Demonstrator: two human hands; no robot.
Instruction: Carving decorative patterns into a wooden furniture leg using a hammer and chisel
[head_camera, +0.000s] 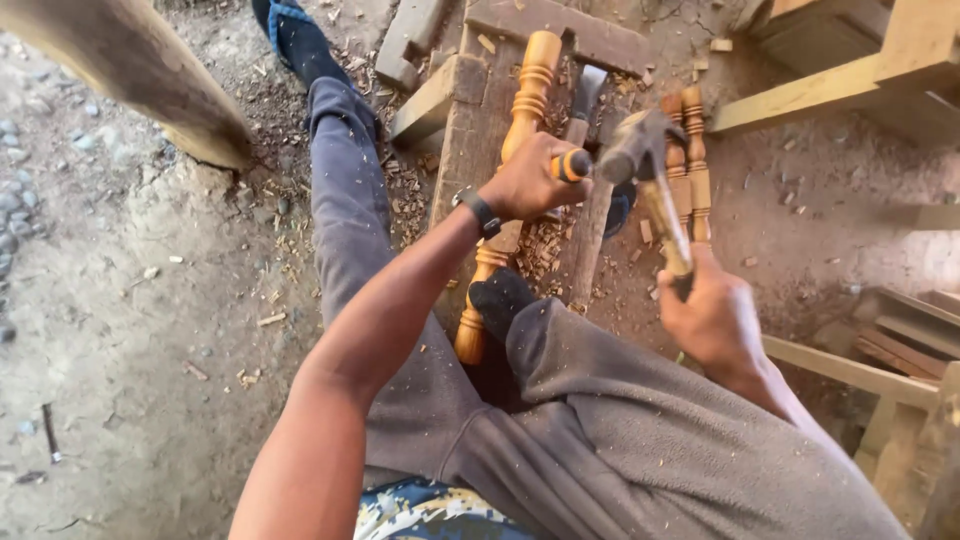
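Note:
My left hand (528, 180) grips a chisel whose orange-and-black handle end (571, 164) sticks out of the fist. The chisel stands over a long turned wooden leg (527, 90) lying on a wooden bench. My right hand (712, 312) holds a hammer by its wooden handle (665, 222). The metal hammer head (632, 148) is raised just to the right of the chisel's end, close to it. My knee in grey trousers (560, 350) presses on the leg's lower part. A black band sits on my left wrist (480, 210).
Two more turned spindles (686, 165) lie to the right of the bench. Wood shavings (545, 250) litter the bench and the dirt floor. Timber planks (810, 90) lie at the upper right, a thick post (130, 80) at the upper left, stacked boards (905, 345) at the right.

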